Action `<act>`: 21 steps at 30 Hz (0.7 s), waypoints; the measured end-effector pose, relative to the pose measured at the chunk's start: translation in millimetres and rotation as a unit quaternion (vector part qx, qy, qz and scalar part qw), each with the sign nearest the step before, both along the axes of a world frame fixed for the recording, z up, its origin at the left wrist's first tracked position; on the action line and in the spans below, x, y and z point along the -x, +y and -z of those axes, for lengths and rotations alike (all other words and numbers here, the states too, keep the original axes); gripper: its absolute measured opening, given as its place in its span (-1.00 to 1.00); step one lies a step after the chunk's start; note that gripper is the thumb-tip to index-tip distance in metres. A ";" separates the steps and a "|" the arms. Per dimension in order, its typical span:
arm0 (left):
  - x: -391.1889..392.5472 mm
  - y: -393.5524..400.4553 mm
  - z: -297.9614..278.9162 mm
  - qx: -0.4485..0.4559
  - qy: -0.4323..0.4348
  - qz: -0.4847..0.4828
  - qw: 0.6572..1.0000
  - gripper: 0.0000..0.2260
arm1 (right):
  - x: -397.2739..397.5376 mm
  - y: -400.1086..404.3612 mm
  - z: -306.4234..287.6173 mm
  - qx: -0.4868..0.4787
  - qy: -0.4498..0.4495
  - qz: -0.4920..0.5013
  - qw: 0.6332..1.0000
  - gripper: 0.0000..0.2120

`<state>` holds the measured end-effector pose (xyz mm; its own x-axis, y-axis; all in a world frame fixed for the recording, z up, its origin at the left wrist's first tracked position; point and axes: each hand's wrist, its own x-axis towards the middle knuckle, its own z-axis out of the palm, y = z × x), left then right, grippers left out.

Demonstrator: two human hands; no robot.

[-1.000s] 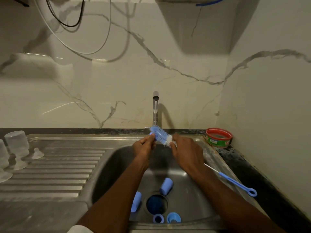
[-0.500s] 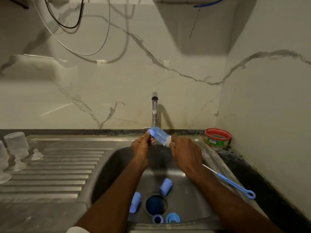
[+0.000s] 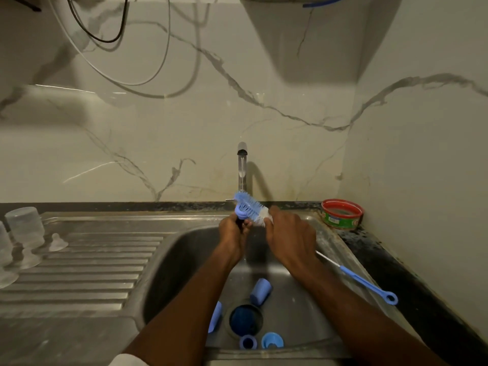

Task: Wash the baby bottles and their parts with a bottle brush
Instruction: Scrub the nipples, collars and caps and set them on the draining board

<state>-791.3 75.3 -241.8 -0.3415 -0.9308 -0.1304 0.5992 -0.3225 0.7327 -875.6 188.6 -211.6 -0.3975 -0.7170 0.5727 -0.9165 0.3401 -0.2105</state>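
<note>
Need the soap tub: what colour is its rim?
Red rim on the green tub, seen in the head view.

caps (image 3: 261,291) in sink (image 3: 327,249), tub (image 3: 341,214) right

A red-rimmed tub (image 3: 341,214) sits on the dark counter (image 3: 412,281) by the wall.

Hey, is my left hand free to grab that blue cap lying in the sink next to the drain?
Probably not yet. The left hand is holding a blue ring against the bottle brush. Nothing covers the blue cap, so putting the ring down should free it.
</note>
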 end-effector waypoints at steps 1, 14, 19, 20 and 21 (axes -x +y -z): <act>-2.0 -1.4 -0.1 -0.014 0.006 0.004 1.000 -0.79 | -0.5 0.0 1.5 -0.002 0.000 -0.012 1.000 -0.80; -4.5 1.3 -6.5 -0.027 0.019 -0.019 0.999 -0.81 | 14.6 4.3 4.2 0.013 -0.008 -0.028 1.000 -0.78; -2.8 6.3 -9.6 -0.028 0.080 -0.014 0.996 -0.77 | 5.7 0.3 -0.1 0.030 -0.011 0.003 1.000 -0.79; -1.9 8.5 -10.7 -0.029 0.089 -0.012 0.996 -0.75 | 5.8 -0.4 -1.1 0.035 -0.012 0.011 0.999 -0.79; -1.4 10.8 -12.6 -0.032 0.100 -0.012 0.994 -0.73 | 6.6 -0.6 -1.5 0.041 -0.009 0.019 0.999 -0.79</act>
